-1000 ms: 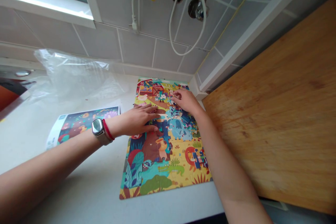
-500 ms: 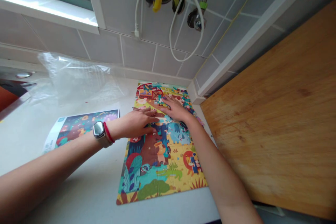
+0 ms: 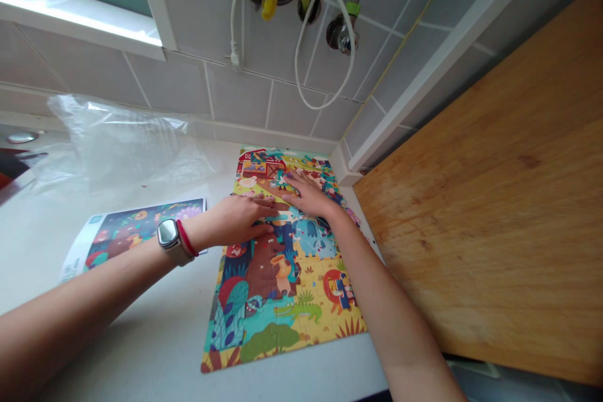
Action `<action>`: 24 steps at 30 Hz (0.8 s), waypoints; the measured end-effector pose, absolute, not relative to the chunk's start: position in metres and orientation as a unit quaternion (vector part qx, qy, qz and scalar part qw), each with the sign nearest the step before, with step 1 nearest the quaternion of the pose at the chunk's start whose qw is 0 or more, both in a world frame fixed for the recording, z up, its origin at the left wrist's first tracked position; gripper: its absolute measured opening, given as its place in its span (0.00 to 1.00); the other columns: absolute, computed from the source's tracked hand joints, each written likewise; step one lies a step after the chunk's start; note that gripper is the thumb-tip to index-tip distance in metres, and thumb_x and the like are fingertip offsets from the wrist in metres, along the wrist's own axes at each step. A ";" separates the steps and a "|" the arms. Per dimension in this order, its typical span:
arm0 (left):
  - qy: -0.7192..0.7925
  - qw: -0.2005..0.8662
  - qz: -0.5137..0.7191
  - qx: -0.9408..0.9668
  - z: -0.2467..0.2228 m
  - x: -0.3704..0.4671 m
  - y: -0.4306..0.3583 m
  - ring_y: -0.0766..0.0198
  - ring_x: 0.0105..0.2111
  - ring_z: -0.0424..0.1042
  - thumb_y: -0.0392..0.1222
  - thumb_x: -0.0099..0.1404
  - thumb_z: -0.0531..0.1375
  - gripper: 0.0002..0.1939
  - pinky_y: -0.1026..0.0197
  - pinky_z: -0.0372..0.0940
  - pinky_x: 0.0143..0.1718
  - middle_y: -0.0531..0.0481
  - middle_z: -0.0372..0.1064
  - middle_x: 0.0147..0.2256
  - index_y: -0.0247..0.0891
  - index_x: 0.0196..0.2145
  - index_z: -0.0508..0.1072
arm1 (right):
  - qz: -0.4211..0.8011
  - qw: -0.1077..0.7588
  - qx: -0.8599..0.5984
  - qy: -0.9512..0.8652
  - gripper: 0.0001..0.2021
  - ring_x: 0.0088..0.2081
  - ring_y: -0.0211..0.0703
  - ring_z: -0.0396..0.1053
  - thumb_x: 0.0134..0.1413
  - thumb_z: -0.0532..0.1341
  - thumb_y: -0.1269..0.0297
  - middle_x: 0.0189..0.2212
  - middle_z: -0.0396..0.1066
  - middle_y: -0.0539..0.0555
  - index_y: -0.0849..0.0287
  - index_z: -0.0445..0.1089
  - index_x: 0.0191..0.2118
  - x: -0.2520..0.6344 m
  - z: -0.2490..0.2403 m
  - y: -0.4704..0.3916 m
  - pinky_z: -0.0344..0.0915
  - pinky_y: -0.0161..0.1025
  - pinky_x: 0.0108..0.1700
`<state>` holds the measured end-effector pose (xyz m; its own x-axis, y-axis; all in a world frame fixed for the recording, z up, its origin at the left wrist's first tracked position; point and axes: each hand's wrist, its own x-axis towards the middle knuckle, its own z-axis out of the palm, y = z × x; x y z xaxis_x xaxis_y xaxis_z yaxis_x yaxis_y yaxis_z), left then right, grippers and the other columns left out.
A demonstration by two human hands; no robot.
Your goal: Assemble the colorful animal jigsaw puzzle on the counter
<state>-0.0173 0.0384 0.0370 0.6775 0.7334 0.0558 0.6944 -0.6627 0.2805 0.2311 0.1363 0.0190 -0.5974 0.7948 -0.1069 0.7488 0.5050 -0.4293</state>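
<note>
A colourful jigsaw puzzle (image 3: pixel 306 311) with animals lies flat on the white countertop (image 3: pixel 155 333). My left hand (image 3: pixel 240 218) rests over its left edge, palm down, fingers stretched toward the middle. On the upper half, my right hand (image 3: pixel 308 193) lies flat with spread fingers, touching the puzzle near the red barn picture. Both hands and my right forearm hide parts of the puzzle. A printed picture sheet (image 3: pixel 146 220) lies to the left, partly under my left wrist, which wears a watch (image 3: pixel 168 233) and a red cord.
A crumpled clear plastic bag (image 3: pixel 127 144) lies at the back left. The tiled wall (image 3: pixel 183 88) holds hoses, a valve (image 3: pixel 342 34) and a white cable (image 3: pixel 299 75). A wooden board (image 3: pixel 490 213) stands close on the right. A window (image 3: pixel 85 6) is upper left.
The whole view has shifted slightly, so everything appears a little further left. Both hands stay in nearly the same places on the puzzle.
</note>
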 end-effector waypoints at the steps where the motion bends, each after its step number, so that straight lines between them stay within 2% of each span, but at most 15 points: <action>1: 0.392 0.120 0.084 0.908 0.036 -0.017 0.038 0.49 0.61 0.75 0.53 0.77 0.58 0.21 0.50 0.73 0.57 0.48 0.69 0.66 0.53 0.64 0.74 | 0.222 0.052 -0.446 -0.865 0.34 0.79 0.63 0.37 0.68 0.61 0.46 0.78 0.46 0.57 0.53 0.61 0.74 0.231 0.019 0.136 0.39 0.62 0.77; 11: 0.394 0.115 0.083 0.908 0.035 -0.017 0.039 0.48 0.61 0.74 0.52 0.76 0.58 0.21 0.48 0.72 0.59 0.47 0.69 0.66 0.52 0.64 0.74 | 0.226 0.049 -0.448 -0.864 0.35 0.78 0.65 0.36 0.68 0.60 0.44 0.78 0.46 0.55 0.51 0.60 0.74 0.231 0.020 0.137 0.40 0.63 0.77; 24: 0.395 0.113 0.078 0.909 0.038 -0.016 0.038 0.49 0.61 0.74 0.52 0.77 0.58 0.22 0.49 0.73 0.58 0.51 0.69 0.66 0.54 0.65 0.72 | 0.228 0.049 -0.447 -0.863 0.36 0.79 0.64 0.35 0.68 0.60 0.43 0.78 0.44 0.56 0.52 0.60 0.75 0.232 0.018 0.137 0.39 0.62 0.77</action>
